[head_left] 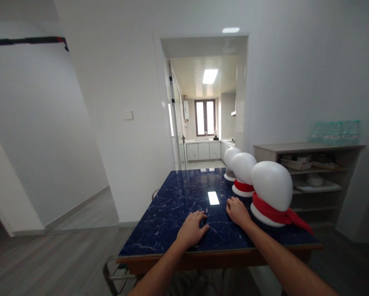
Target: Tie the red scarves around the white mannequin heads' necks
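My left hand (193,228) rests palm down on the blue marble-patterned table (165,222), thumb and fingers apart, holding nothing. To its right my right hand (237,211) also lies on the tabletop with its fingers slightly bent and nothing visible in them. Beside that hand stands the nearest white mannequin head (272,187), a red scarf (269,209) tied round its neck, the loose end trailing right. Behind it is a second white head (243,166) with a red band of cloth (243,186) round the neck. A third white head (231,154) is farthest back, partly hidden.
Right of the table, a shelf unit (307,147) holds trays and a bowl, with bottles (337,132) on top. A metal-framed stool or chair (112,273) sits by the near left corner. Ahead, a doorway opens onto a kitchen with white cabinets (204,151).
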Motion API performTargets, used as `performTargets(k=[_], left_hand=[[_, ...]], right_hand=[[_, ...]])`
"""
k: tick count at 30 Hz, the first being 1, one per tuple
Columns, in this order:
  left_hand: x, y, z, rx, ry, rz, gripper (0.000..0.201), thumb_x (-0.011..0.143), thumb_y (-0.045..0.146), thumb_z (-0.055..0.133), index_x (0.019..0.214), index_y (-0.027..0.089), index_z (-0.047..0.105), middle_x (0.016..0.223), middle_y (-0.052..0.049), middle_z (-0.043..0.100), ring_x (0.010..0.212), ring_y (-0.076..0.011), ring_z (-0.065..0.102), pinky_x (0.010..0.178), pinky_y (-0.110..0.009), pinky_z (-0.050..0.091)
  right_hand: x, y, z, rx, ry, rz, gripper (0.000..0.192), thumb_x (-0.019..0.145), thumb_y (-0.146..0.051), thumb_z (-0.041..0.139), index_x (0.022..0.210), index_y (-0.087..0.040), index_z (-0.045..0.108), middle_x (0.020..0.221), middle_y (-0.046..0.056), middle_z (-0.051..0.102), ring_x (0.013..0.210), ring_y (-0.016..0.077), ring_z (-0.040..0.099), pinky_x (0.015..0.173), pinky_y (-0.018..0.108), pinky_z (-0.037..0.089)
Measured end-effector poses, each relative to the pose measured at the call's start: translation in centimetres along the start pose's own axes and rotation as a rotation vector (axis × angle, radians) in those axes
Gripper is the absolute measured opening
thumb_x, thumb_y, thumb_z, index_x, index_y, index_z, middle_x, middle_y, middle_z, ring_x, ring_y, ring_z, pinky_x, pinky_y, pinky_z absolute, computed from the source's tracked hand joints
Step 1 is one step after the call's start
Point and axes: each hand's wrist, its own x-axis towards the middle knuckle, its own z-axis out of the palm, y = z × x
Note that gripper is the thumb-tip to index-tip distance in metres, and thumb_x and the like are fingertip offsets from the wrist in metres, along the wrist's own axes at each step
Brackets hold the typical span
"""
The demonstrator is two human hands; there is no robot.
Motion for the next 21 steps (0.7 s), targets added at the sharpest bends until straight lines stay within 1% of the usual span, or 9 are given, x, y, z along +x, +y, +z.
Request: performTargets(k=[5,16,21], left_hand=[[-0.03,-0.15,0.13,-0.009,0.012,-0.001,0.039,0.094,0.04,0.069,0.132,0.03,0.071,0.156,-0.004,0.061,0.15,-0.027,0.05,0.134,-0.047,0.022],[-0.11,0.42,-0.41,0.001,-0.025,-0.021,0.04,0.096,0.041,0.067,0.134,0.028,0.07,0.159,-0.005,0.058,0.152,-0.028,0.047,0.133,-0.048,0.022],[-0.1,0.23,-0.16,0.005,-0.016,-0.01,0.04,0.096,0.041,0.067,0.133,0.028,0.07,0.158,-0.006,0.059,0.152,-0.0276,0.048,0.133,-0.048,0.022]], right_hand=[[0.04,-0.04,-0.07,0.007,-0.013,0.007,0.017,0.103,-0.019,0.054,0.097,-0.017,0.069,0.105,0.009,0.067,0.104,0.0224,0.059,0.089,0.031,0.037],[-0.06,-0.43,-0.73,-0.02,-0.031,0.02,0.018,0.104,-0.02,0.052,0.099,-0.017,0.07,0.108,0.01,0.068,0.105,0.0227,0.059,0.089,0.03,0.039],[-0.02,-0.48,-0.68,-0.021,-0.029,0.014,0.019,0.104,-0.019,0.052,0.101,-0.016,0.07,0.108,0.011,0.068,0.104,0.0228,0.059,0.089,0.031,0.039]])
